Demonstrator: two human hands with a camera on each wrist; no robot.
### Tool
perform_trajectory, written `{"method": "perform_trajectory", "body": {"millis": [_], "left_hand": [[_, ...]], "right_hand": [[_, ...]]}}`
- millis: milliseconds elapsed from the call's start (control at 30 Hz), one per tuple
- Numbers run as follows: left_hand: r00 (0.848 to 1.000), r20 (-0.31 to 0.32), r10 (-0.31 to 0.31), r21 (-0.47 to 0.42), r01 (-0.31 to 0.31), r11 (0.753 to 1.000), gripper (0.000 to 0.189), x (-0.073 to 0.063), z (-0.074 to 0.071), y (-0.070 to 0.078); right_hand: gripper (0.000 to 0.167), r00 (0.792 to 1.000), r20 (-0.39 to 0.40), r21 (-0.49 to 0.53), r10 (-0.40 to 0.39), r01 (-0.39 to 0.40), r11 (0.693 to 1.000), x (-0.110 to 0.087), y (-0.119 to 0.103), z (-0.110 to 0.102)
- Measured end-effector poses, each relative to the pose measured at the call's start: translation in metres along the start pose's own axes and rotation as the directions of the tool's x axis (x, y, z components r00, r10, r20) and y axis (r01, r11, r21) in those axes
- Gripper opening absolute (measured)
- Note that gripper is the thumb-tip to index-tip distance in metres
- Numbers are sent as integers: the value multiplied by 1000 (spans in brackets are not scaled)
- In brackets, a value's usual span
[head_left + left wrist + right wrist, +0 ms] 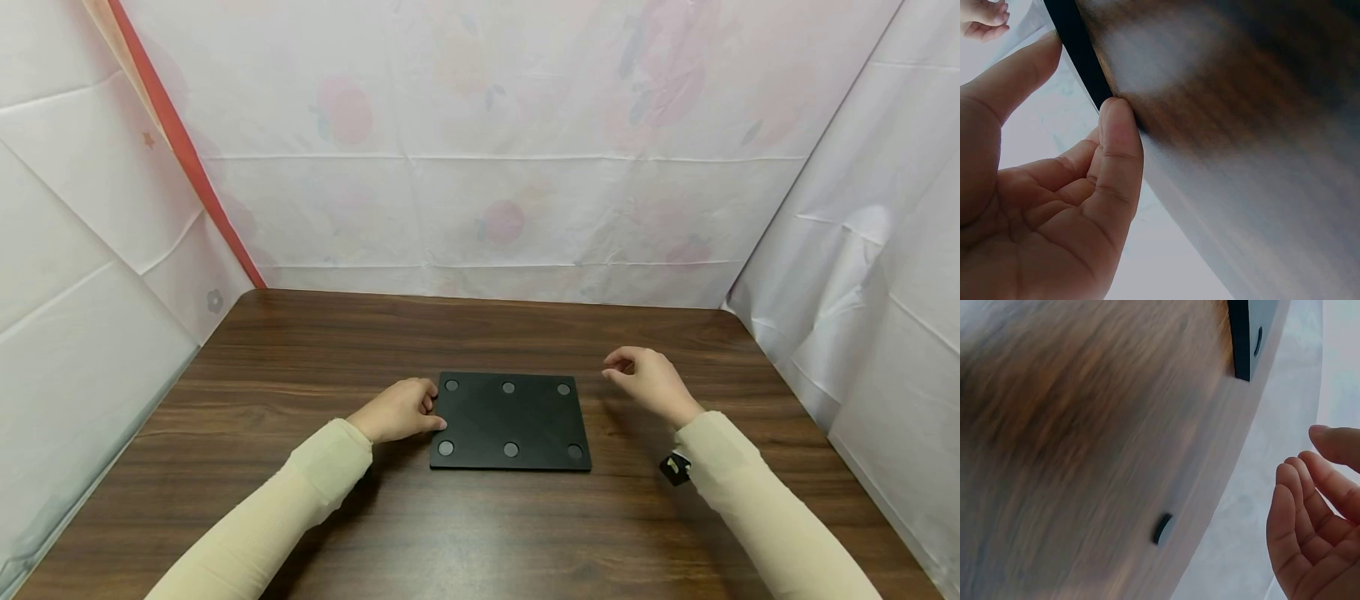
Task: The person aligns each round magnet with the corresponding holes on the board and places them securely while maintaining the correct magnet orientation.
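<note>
A flat black rectangular board (pixel 510 419) lies on the table, with several round grey spots along its two long sides; I cannot tell whether these are inset discs or recesses. At its left edge my left hand (pixel 401 410) touches it with thumb and fingertips, and in the left wrist view they rest along the board's dark edge (pixel 1082 53). My right hand (pixel 651 383) is raised over the table to the right of the board, fingers loosely bent and holding nothing. A small thick disc (pixel 1163 529), dark-sided with a grey face, sits on the wood in the right wrist view.
The brown wood-grain table (pixel 337 333) has rounded far corners. White patterned curtains (pixel 495 158) hang behind it and along both sides. A small black object (pixel 675 468) shows beside the right sleeve; its kind is unclear.
</note>
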State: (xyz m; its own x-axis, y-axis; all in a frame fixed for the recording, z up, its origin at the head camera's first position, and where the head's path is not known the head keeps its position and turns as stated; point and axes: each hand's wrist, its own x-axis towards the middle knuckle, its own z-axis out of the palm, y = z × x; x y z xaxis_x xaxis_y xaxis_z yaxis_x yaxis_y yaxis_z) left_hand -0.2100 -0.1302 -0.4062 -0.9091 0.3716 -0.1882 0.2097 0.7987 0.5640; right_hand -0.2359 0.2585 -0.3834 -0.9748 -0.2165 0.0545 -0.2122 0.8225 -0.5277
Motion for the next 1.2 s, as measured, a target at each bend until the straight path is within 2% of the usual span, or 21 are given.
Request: {"method": "perform_trajectory", "body": {"millis": [633,867,1200], "left_hand": [[1000,-4,5,7,-5,1000,53,2,1,-2],[1000,-3,7,4,-7,1000,53,1,1,-2],[1000,-5,17,2,-17,1000,53,0,-1,-1]], "right_hand": [[33,996,-67,-29,57,-59,998,-16,42,-16],[38,996,-61,-23,71,-73,997,-17,58,-17],[39,994,-32,-40,103,-104,994,-17,65,-19]]}}
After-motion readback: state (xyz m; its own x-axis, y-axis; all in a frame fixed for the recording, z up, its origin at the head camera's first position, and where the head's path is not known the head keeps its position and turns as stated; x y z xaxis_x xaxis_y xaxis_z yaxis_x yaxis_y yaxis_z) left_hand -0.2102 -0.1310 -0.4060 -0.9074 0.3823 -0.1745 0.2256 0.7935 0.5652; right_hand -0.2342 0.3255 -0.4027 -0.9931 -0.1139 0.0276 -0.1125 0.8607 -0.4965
